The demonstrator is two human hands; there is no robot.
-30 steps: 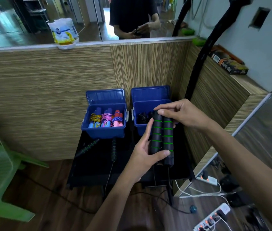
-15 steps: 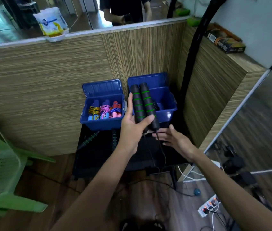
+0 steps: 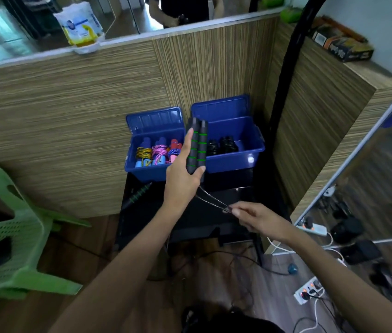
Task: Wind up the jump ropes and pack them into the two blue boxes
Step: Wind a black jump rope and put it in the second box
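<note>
Your left hand clasps both black handles upright before the blue boxes; your right hand pinches the doubled cord. Keep it tight and wind even turns around the handles.

Green plastic chair; power strip, perhaps lit.

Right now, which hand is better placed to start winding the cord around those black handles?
The right hand. It already pinches the cord below the handles, free to loop it around. The left hand is fully occupied gripping both handles upright in front of the blue boxes.
</note>
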